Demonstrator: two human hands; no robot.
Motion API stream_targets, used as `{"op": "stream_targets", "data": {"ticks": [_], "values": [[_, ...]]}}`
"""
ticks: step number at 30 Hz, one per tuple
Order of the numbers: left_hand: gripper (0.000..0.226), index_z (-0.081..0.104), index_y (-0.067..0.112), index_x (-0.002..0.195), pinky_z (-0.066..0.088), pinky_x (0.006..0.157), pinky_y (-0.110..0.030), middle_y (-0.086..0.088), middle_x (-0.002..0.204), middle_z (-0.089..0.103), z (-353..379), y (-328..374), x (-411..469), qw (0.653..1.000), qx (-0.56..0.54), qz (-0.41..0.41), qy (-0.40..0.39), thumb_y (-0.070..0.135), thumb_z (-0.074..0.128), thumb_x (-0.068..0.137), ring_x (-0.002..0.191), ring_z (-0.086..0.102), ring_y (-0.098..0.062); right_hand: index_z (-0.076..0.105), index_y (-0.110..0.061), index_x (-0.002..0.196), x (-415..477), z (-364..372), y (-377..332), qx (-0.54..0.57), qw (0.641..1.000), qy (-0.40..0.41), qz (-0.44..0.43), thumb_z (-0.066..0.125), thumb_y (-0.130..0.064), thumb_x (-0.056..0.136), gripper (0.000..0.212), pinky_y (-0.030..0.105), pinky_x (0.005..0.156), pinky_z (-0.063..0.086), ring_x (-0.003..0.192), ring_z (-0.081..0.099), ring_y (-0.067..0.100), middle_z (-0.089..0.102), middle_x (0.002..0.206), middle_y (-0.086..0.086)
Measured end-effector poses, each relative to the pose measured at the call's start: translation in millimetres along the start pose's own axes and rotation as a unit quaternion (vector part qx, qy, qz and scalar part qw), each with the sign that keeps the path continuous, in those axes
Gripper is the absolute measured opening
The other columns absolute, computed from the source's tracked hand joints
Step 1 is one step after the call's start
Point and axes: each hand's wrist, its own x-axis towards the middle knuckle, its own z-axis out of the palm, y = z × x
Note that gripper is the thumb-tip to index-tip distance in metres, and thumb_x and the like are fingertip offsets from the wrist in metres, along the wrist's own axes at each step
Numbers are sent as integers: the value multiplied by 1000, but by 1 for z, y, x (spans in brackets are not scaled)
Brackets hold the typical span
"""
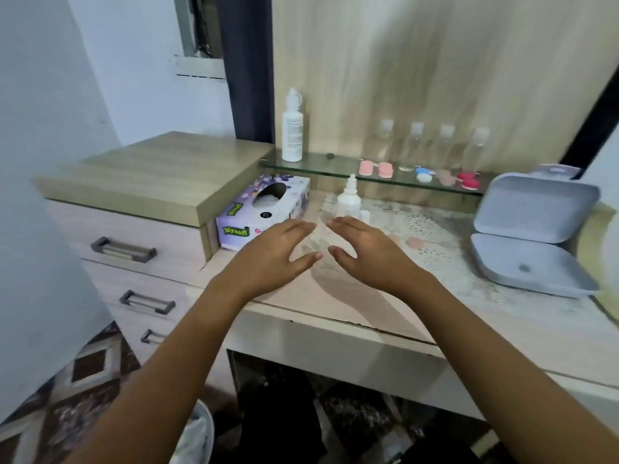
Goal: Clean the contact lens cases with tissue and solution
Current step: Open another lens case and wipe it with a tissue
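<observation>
Both my hands hover above the table near its front edge, left hand (271, 252) and right hand (371, 252) palms down, fingers nearly straight and spread, gripping nothing. Between the fingertips lies a pale, blurred sheet, probably a tissue (316, 237); whether I touch it I cannot tell. The lens cases (423, 174) sit in a row on the glass shelf (315, 162) along the table's back edge, beyond my hands and off to the right, the row running left to right. My right hand is the nearer one. The small solution bottle (349, 199) stands just behind my fingertips; the tissue box (264, 209) lies at the table's left edge.
</observation>
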Motion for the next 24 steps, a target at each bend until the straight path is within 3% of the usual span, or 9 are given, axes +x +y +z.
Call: {"op": "stream_targets", "data": {"ticks": [4,8,17,24], "values": [[52,40,23,139,30,99,-20,5,142,42,33,32,35,998,-33,31,-35,43,50,92,129,37,-9,41,-16,138,-24,-14,46,-10,997,15,74,49,-29,94,47,27,108,26,135,33,15,40,145,2],[53,41,21,139,32,102,-23,3,140,44,67,48,64,996,-49,45,-58,43,51,92,127,40,-11,43,-13,136,-42,-24,80,-19,991,21,127,49,-26,93,45,25,107,25,133,36,18,43,142,6],[55,43,15,138,37,100,-31,-4,130,49,107,53,97,995,-33,30,-89,43,52,91,121,44,-19,46,-15,135,-59,-16,116,-8,979,22,203,50,-26,93,43,25,100,32,125,44,21,47,137,7],[38,58,17,123,40,96,-40,-2,117,56,120,49,106,996,-20,25,-82,38,52,91,112,50,-21,59,-19,120,-51,8,116,15,968,88,234,55,-34,86,37,29,88,42,104,54,26,61,111,6]]}}
